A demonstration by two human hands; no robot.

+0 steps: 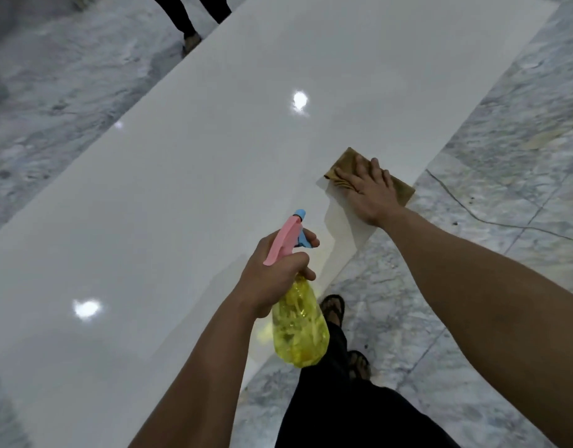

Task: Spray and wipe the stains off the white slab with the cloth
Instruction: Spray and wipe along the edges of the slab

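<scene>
No readable text, label, brand or number anywhere; spray bottle [299,324] bears none.

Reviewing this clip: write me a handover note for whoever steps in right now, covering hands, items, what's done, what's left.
Left hand grips the yellow spray bottle above the slab's near edge, nozzle aimed over the slab.
Right hand presses flat on the brown cloth at the white slab edge nearest the marble floor.
Done: cannot tell from this view; no stains show on the glossy surface.
Left: probably wipe under the cloth, then check the remaining length.
</scene>
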